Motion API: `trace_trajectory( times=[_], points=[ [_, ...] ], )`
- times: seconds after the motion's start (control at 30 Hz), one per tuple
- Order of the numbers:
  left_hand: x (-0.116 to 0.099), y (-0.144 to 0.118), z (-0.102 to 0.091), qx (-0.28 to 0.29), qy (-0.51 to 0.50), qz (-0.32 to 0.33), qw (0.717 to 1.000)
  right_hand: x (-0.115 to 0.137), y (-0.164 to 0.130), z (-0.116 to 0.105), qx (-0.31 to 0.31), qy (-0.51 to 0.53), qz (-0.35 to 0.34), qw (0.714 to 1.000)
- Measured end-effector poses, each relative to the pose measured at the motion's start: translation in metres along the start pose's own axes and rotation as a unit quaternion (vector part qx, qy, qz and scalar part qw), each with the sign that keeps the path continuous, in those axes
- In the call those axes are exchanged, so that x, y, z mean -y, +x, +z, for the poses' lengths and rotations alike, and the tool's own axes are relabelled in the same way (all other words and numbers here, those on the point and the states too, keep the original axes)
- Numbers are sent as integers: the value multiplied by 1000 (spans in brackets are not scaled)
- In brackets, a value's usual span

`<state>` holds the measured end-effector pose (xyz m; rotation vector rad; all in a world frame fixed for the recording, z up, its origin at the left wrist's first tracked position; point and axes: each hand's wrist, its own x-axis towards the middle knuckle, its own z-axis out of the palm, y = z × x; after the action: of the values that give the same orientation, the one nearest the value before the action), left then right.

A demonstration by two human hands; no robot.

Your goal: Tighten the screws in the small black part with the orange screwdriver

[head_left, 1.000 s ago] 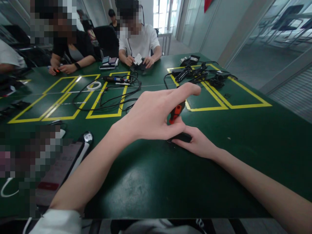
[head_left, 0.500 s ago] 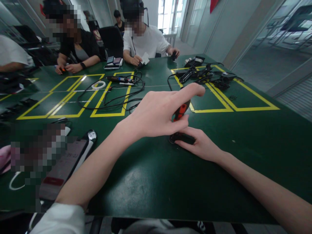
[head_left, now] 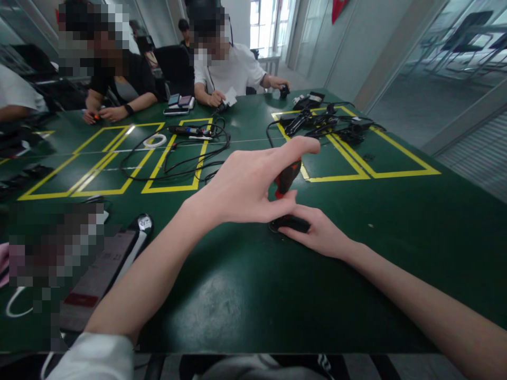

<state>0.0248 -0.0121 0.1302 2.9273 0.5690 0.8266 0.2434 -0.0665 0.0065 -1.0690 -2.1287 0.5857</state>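
My left hand is closed around the handle of a black and red screwdriver, with the index finger stretched over its top. The screwdriver stands roughly upright; its tip is hidden behind my fingers. Below it, a dark, rounded, elongated black object lies on the green table. My right hand pinches this object at its right side, fingers and thumb closed on it. Whether the screwdriver touches the black object cannot be seen.
A phone and a pixelated item lie at the left. Black cables and a white ring sit ahead inside yellow tape. Tangled black gear lies far right. Across the table, two people handle small things.
The screwdriver handle has turned in my left hand, showing less of its orange-red side. My right hand keeps its hold on the black object. The whole view has shifted slightly.
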Motion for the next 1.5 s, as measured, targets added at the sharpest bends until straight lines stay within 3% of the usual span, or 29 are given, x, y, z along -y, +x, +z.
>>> trace_trajectory(
  times=[0.3, 0.5, 0.7, 0.9, 1.07, 1.37, 1.43, 1.5],
  points=[
    [3, 0, 2, 1, -31, -15, 999, -3, 0, 3, -11, 0, -9, 1000],
    [8, -1, -3, 11, -126, 2, 992, -4, 1, 5, -9, 6, -9, 1000],
    [10, 0, -2, 14, -215, -60, 975, -5, 1, 6, -17, -2, -7, 1000],
    [9, 5, 7, 109, -349, -163, 916, -6, 0, 7, -18, -7, -4, 1000],
    [17, 6, 5, 142, -372, -250, 882, -5, 0, 8, -19, -11, -7, 1000],
    [44, -1, 4, 215, -527, -225, 791, -3, 1, 9, -15, -24, -14, 1000],
    [47, -1, 7, 231, -533, -223, 783, -3, 1, 9, -13, -25, -18, 999],
    [46, -1, 10, 220, -514, -230, 796, -3, 1, 9, -13, -26, -21, 999]
  ],
)
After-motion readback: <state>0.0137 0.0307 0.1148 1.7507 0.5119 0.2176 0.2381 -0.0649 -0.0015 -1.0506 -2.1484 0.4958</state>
